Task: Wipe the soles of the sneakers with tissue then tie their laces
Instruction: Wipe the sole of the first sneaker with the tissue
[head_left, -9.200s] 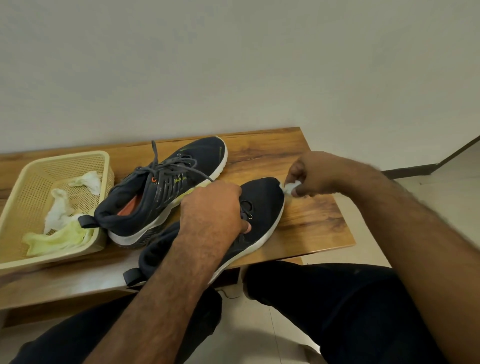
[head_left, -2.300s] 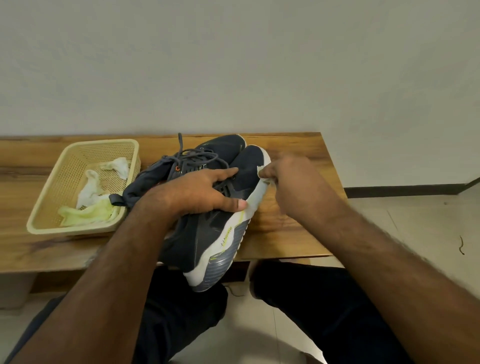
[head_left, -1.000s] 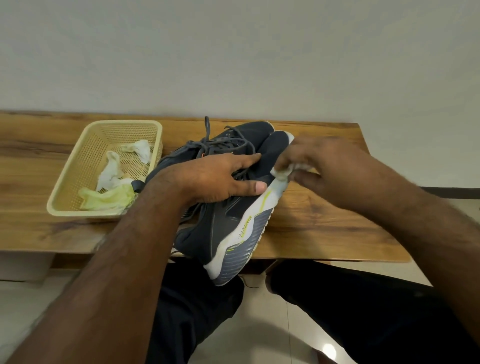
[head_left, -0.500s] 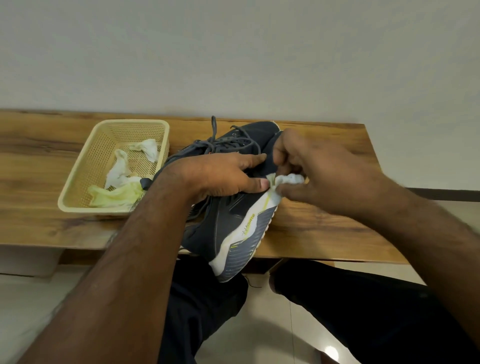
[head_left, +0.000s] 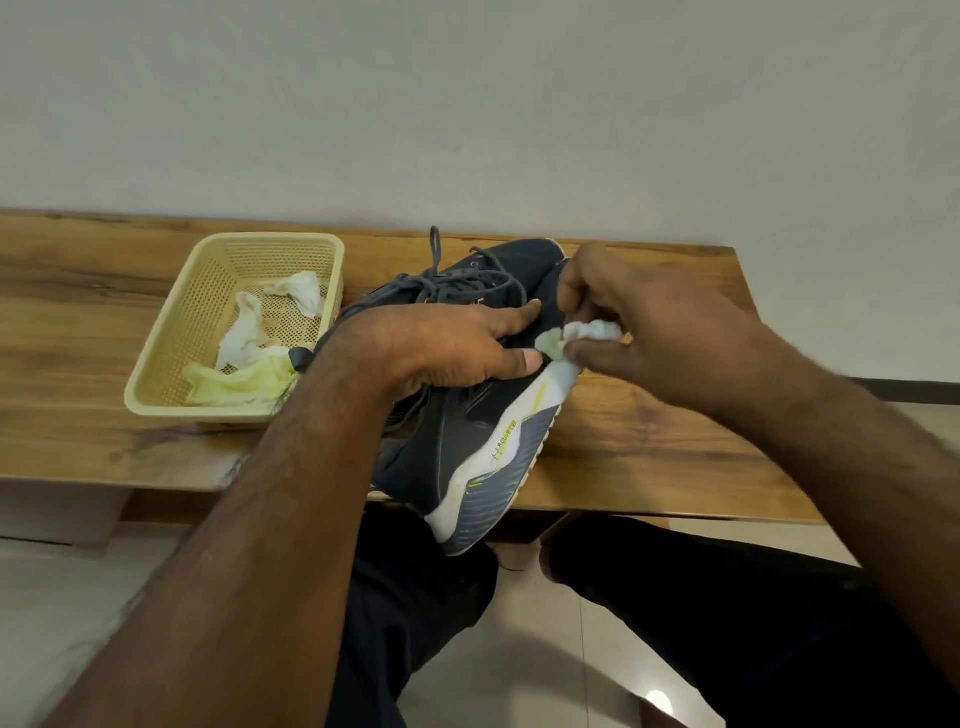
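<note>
A long wooden tabletop (head_left: 649, 447) with a brown, streaked grain runs along a plain pale wall (head_left: 467, 104), and pale glossy floor tiles (head_left: 519, 675) show below its front edge, between the person's dark trouser legs. On the tabletop a dark navy mesh sneaker with a white and grey sole (head_left: 478, 447) is tipped on its side, its heel overhanging the front edge. The left hand (head_left: 447, 348) lies over its upper with fingers curled round it, holding it. The right hand (head_left: 639, 332) pinches a crumpled white tissue wad (head_left: 587, 332) against the white sole edge near the toe. A second dark navy sneaker with grey laces (head_left: 483, 275) stands just behind. To the left sits a cream perforated plastic basket (head_left: 171, 332) holding crumpled white and pale yellow-green used tissues (head_left: 244, 364).
</note>
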